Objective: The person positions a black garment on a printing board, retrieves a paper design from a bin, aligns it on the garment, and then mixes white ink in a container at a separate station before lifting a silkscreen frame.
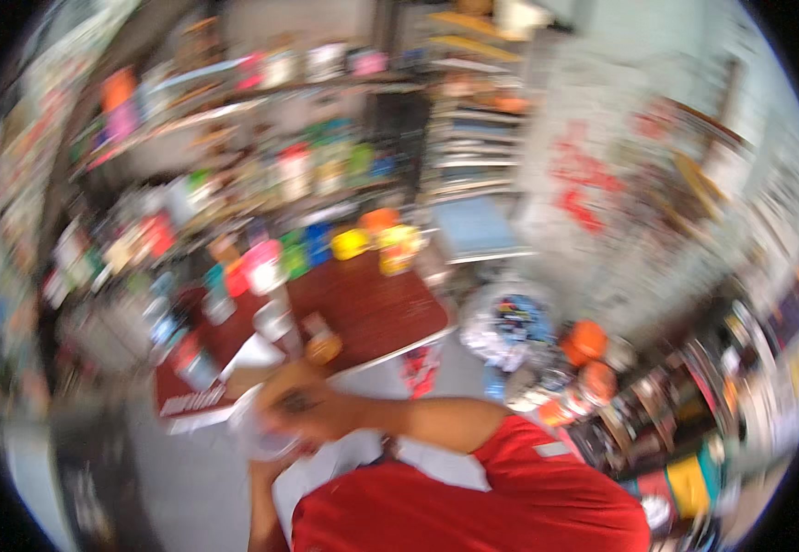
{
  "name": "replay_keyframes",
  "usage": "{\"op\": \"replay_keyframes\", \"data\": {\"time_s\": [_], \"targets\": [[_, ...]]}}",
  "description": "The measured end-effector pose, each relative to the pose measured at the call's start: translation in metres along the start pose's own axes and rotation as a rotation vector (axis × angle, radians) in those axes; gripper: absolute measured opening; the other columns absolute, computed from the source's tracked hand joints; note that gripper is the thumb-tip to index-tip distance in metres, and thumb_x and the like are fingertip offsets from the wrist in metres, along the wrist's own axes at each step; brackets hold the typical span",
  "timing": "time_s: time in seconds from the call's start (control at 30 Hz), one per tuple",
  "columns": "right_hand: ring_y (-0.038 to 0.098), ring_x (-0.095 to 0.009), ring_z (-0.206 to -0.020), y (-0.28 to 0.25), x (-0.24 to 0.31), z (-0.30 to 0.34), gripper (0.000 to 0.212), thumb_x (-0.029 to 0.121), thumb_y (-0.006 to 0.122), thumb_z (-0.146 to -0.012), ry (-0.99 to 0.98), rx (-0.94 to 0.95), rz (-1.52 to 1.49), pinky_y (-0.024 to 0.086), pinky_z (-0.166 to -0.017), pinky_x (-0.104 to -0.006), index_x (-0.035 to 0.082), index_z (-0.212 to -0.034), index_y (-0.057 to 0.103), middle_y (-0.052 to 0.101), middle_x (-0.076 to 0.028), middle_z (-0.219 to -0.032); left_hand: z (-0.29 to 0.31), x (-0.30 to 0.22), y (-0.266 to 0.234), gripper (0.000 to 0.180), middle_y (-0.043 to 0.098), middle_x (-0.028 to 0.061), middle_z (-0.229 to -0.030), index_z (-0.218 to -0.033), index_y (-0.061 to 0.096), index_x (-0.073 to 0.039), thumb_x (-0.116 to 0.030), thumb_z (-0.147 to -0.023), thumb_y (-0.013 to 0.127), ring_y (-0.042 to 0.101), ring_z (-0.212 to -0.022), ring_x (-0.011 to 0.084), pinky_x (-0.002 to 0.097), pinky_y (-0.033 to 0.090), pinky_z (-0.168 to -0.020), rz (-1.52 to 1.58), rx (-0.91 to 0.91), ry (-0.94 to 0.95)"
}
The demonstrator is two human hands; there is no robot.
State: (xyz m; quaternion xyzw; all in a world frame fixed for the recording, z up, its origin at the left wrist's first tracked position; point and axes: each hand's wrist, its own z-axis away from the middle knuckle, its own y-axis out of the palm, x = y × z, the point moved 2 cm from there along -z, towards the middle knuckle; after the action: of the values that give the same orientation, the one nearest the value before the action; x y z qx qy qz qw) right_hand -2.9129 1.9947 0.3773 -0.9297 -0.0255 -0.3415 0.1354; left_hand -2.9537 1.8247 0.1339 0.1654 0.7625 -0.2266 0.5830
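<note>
The whole view is smeared by motion. A whitish see-through container (254, 431), perhaps a cup or jar, is held in front of me just off the table's near edge. My right hand (307, 405) reaches across from the right and closes over its upper side. Underneath, my left hand (280, 457) supports the same container, with most of its fingers hidden. On the red-brown table (372, 308) beyond, a small jar with orange-brown content (323, 345) stands near my right hand. A white cup (273, 317) is beside it.
Pink, green, blue and yellow containers (349, 244) line the table's far side; clear bottles (192, 359) stand at its left. Crowded shelves (252, 110) rise behind. A rack of trays (478, 147), a full white basket (510, 322) and orange-topped containers (586, 340) are to the right.
</note>
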Motion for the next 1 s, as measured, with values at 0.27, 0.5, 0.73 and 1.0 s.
{"op": "replay_keyframes", "data": {"time_s": [0.27,0.5,0.73,1.0], "targets": [[0.045,-0.007,-0.052,-0.009,0.022,0.004,0.056,0.05,0.053,-0.094,0.302,-0.166,-0.165,0.036,-0.048,-0.0266,0.004,-0.062,0.051,0.046,0.0,-0.052,0.002,0.073,0.051,0.057,0.06,0.0091,-0.118,-0.132,0.047,-0.009,-0.041,-0.087,0.062,0.062,-0.103,0.0265,0.0432,0.052,-0.089,0.965,0.067,-0.11],[0.055,-0.009,-0.067,-0.028,0.034,0.042,0.041,0.038,0.063,-0.092,0.208,-0.542,0.218,0.044,-0.061,-0.0267,0.0,-0.078,0.062,0.057,-0.003,-0.066,-0.019,0.006,0.112,0.059,0.057,0.0061,-0.125,-0.132,0.048,-0.014,-0.055,-0.09,0.053,0.056,-0.116,0.024,0.0431,0.047,-0.099,1.316,0.003,-0.257],[0.058,-0.016,-0.081,-0.069,0.067,0.073,0.029,0.032,0.064,-0.092,0.389,-0.345,0.145,0.045,-0.075,-0.0318,0.003,-0.086,0.065,0.062,-0.008,-0.081,-0.037,-0.007,0.157,0.052,0.052,0.0095,-0.132,-0.132,0.048,-0.015,-0.047,-0.092,0.049,0.05,-0.122,0.0283,0.0542,0.045,-0.097,1.61,0.145,-0.467],[0.053,-0.014,-0.065,-0.109,0.107,0.122,0.024,0.028,0.066,-0.091,0.119,-0.558,0.227,0.043,-0.061,-0.029,0.005,-0.092,0.064,0.057,-0.004,-0.07,-0.017,-0.048,0.208,0.06,0.054,0.0165,-0.124,-0.132,0.048,-0.014,-0.052,-0.086,0.049,0.054,-0.11,0.0397,0.0603,0.052,-0.071,1.474,0.238,-0.72]]}}
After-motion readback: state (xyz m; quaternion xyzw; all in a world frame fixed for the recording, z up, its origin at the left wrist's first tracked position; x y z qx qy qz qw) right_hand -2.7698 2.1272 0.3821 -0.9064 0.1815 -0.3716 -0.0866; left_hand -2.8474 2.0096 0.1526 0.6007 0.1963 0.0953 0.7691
